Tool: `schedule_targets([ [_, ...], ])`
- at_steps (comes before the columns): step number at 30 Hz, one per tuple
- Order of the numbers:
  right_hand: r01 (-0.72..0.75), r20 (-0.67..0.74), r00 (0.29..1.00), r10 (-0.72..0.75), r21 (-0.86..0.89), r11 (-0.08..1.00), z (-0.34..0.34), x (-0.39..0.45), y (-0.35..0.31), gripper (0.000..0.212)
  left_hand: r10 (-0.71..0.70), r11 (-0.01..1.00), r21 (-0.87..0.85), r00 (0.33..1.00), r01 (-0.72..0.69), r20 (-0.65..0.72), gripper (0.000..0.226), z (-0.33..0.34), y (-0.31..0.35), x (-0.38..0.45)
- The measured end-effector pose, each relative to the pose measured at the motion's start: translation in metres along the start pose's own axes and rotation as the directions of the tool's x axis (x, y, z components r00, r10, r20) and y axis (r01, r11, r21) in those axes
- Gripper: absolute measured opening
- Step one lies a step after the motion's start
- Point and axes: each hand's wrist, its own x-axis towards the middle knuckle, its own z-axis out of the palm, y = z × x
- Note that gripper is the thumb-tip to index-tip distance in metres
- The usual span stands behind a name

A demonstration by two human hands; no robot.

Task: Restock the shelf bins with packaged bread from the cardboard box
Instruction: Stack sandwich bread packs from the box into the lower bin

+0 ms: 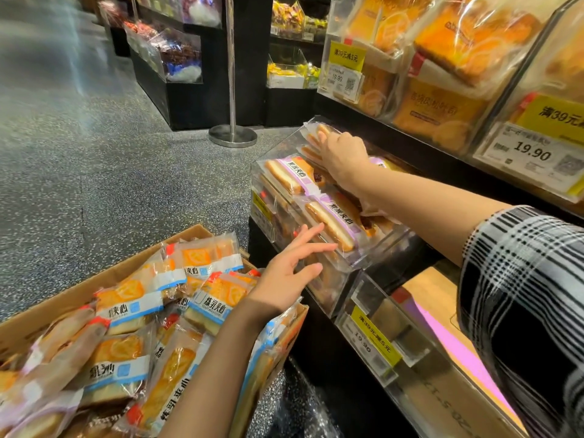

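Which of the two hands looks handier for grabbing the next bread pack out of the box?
Probably the left hand: it hovers open just above the cardboard box. The right hand is stretched deep into the clear bin.

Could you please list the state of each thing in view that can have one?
Cardboard box: open, heaped with bread packs.
Purple-label bread bin: nearly full.
Next bin: no bread visible, cardboard behind it.
Left hand: fingers straight, touching the purple-label bread packs.
Right hand: pressing on a pack at the bin's back.
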Motion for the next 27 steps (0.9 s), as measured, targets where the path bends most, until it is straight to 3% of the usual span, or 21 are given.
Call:
schedule_targets([
  [4,0.205,-0.028,0.977,-0.209,-0.110,0.973,0.004,-0.020,0.016,0.056,-0.008,1.000,-0.005,1.000,0.008,-0.007,0.048,0.001,0.001,-0.001],
  [7,0.123,0.108,0.988,-0.115,-0.071,0.990,-0.020,-0.042,0.011,0.069,-0.010,1.000,-0.008,1.000,0.010,-0.004,0.047,0.001,0.002,-0.001],
  [10,0.038,0.155,0.988,0.016,-0.342,0.939,-0.026,-0.073,-0.005,0.084,-0.005,1.000,-0.006,1.000,0.005,-0.004,0.046,0.000,0.002,0.000],
  [12,0.037,0.172,0.984,0.037,-0.408,0.912,-0.017,-0.091,-0.012,0.084,-0.012,1.000,-0.007,1.000,0.012,-0.005,0.045,0.001,0.004,-0.001],
  [14,0.079,0.194,0.981,0.002,-0.407,0.910,-0.011,-0.100,-0.012,0.079,-0.023,1.000,-0.009,1.000,0.023,-0.001,0.045,0.002,0.005,-0.001],
  [18,0.105,0.018,0.994,-0.106,-0.366,0.924,-0.011,-0.095,0.008,0.060,-0.034,0.999,-0.019,0.999,0.034,0.007,0.044,0.003,0.008,-0.003],
  [20,0.214,0.016,0.975,-0.221,-0.337,0.917,-0.014,-0.095,0.028,0.048,-0.037,0.999,-0.027,0.999,0.037,0.004,0.045,0.003,0.007,-0.003],
  [23,0.254,-0.125,0.927,-0.352,-0.480,0.839,-0.022,-0.093,0.052,0.030,-0.037,0.998,-0.041,0.999,0.036,-0.002,0.046,0.004,0.008,-0.003],
  [24,0.238,-0.117,0.934,-0.337,-0.499,0.833,-0.023,-0.093,0.053,0.027,-0.037,0.998,-0.044,0.999,0.037,-0.004,0.046,0.004,0.008,-0.003],
  [27,0.166,0.072,0.986,-0.152,-0.296,0.940,-0.018,-0.095,0.039,0.025,-0.039,0.998,-0.048,0.999,0.039,-0.006,0.045,0.004,0.008,-0.003],
])
